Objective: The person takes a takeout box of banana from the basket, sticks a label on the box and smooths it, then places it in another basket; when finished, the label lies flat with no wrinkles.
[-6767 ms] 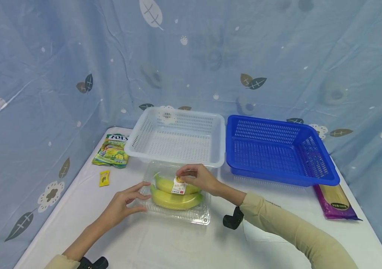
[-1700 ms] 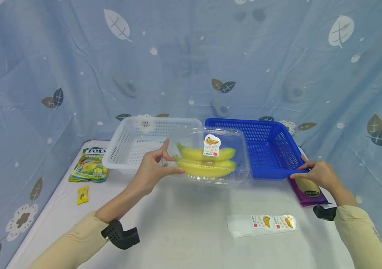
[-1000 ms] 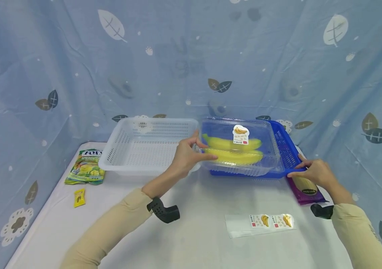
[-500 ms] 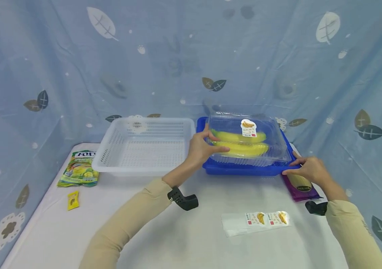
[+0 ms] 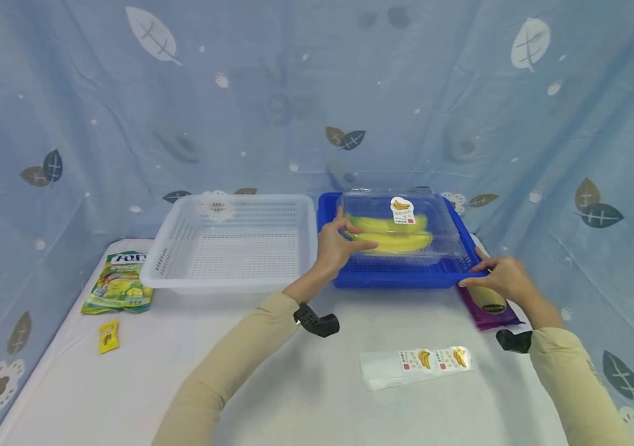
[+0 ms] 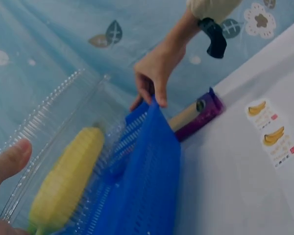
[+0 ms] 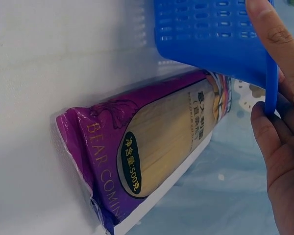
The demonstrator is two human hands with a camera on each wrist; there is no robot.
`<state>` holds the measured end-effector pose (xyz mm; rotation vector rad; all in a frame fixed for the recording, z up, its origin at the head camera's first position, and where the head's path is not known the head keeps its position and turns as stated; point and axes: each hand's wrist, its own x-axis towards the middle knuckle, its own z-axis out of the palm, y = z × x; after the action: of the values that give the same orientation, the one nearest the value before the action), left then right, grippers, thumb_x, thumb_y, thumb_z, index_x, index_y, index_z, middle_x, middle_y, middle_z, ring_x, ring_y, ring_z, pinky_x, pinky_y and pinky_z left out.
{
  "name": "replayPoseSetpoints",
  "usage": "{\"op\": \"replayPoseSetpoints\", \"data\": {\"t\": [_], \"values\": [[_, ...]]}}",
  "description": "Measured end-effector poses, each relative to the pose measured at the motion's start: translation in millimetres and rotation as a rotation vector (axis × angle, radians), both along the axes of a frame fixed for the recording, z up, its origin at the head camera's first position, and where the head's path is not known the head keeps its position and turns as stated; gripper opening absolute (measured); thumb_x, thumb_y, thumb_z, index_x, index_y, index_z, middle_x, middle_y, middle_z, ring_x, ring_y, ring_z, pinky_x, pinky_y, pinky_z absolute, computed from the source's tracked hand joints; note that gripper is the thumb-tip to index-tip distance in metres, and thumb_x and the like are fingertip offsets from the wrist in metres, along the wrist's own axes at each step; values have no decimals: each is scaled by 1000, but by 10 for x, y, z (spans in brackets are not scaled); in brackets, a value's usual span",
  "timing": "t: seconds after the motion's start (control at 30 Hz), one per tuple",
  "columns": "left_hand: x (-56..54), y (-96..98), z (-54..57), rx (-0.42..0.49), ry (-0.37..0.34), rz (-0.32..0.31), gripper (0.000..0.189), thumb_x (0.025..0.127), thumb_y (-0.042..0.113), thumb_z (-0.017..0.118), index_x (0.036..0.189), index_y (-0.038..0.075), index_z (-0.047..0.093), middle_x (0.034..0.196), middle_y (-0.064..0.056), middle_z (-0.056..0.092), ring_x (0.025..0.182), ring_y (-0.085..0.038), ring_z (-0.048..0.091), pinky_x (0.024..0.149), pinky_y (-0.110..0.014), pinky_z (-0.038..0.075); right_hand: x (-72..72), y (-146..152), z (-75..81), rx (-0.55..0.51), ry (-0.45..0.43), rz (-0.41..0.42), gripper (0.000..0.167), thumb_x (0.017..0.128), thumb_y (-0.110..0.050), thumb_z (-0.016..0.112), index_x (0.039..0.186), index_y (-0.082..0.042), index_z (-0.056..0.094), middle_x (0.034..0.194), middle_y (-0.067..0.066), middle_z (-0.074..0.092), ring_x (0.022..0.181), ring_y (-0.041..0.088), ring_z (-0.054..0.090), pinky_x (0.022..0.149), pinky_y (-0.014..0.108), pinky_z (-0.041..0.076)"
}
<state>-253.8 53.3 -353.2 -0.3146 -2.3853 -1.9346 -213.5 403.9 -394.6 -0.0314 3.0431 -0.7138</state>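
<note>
My left hand [image 5: 334, 246] pinches the left side of a clear plastic box [image 5: 372, 201], thumb in front and fingers behind. Inside it lie two yellow bananas [image 5: 397, 241], and a banana sticker [image 5: 403, 210] is on the lid. The box sits within the outline of the blue basket [image 5: 395, 280], slightly tilted in the left wrist view. With thumb and fingers my right hand [image 5: 506, 280] pinches the basket's front right corner rim. The right wrist view shows that rim between thumb and fingers, above a purple pack of noodles [image 7: 157, 137].
Left of the blue basket stands a white basket [image 5: 233, 284]. A green candy bag [image 5: 121, 285] and a small yellow packet [image 5: 108, 336] lie at the left. A backing strip [image 5: 378, 370] with two banana stickers lies on the white table [image 5: 272, 396] in front.
My right hand has gone from the sticker on the lid to the blue basket's rim. My left hand has carried the box of bananas up, rightward and down into the blue basket.
</note>
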Motion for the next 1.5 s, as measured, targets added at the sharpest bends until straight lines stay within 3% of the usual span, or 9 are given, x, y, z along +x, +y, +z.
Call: {"op": "replayPoseSetpoints", "data": {"t": [0.17, 0.3, 0.5, 0.97, 1.1, 1.17, 1.3, 1.43, 1.5], "values": [[-80, 22, -115, -12, 11, 7, 34, 68, 10, 87, 88, -4, 65, 154, -10, 27, 143, -27, 22, 113, -43, 26, -2, 0, -2, -2, 8, 0, 60, 69, -46, 83, 96, 7, 73, 139, 28, 38, 71, 24, 45, 48, 28, 29], [-116, 37, -195, -1, -34, 12, 31, 68, 9, 87, 85, -2, 64, 154, -10, 27, 142, -30, 22, 109, -43, 32, -13, 10, -27, -5, 6, -6, 64, 69, -49, 83, 98, 7, 72, 140, 27, 37, 83, 30, 51, 50, 28, 29], [-153, 73, -276, -5, -122, 39, 36, 68, 10, 87, 91, -6, 64, 154, -12, 28, 142, -30, 22, 104, -41, 40, -24, 25, -36, -13, 19, -5, 62, 69, -46, 84, 97, 8, 72, 139, 27, 38, 62, 21, 36, 47, 28, 26], [-249, 164, -496, -58, -149, 80, 34, 66, 12, 89, 87, -2, 66, 151, -17, 32, 142, -35, 22, 110, -46, 31, -36, 28, -29, -22, 4, -12, 62, 68, -47, 83, 97, 6, 73, 142, 25, 37, 49, 11, 23, 44, 26, 26], [-269, 178, -503, -105, -144, 74, 35, 68, 12, 88, 90, -3, 66, 148, -19, 36, 141, -35, 25, 106, -45, 36, -37, 41, -30, -32, 11, -1, 60, 70, -45, 83, 97, 7, 72, 141, 26, 37, 56, 20, 38, 46, 27, 27], [-274, 189, -495, -158, -132, 71, 33, 68, 9, 87, 90, -5, 66, 143, -19, 45, 138, -35, 31, 106, -45, 38, -36, 50, -35, -30, 22, 3, 59, 70, -43, 83, 97, 7, 72, 140, 26, 38, 68, 31, 51, 47, 27, 28], [-265, 216, -480, -292, -101, 58, 28, 69, 6, 86, 90, -4, 70, 127, -17, 60, 131, -39, 40, 106, -46, 36, -33, 62, -45, -23, 43, 6, 55, 70, -40, 84, 96, 7, 72, 140, 26, 40, 93, 45, 56, 50, 27, 31], [-242, 224, -469, -355, -58, 49, 26, 72, 3, 83, 95, -3, 73, 129, -19, 58, 124, -42, 46, 102, -46, 41, -34, 63, -50, -27, 25, -5, 54, 70, -41, 84, 95, 5, 73, 140, 25, 39, 64, 27, 46, 48, 26, 29], [-232, 219, -472, -366, -31, 40, 27, 73, 0, 82, 98, -3, 72, 136, -21, 52, 111, -41, 57, 92, -44, 49, -37, 66, -49, -31, 19, -13, 53, 70, -41, 84, 95, 5, 73, 141, 24, 38, 54, 17, 31, 45, 27, 27]]}}
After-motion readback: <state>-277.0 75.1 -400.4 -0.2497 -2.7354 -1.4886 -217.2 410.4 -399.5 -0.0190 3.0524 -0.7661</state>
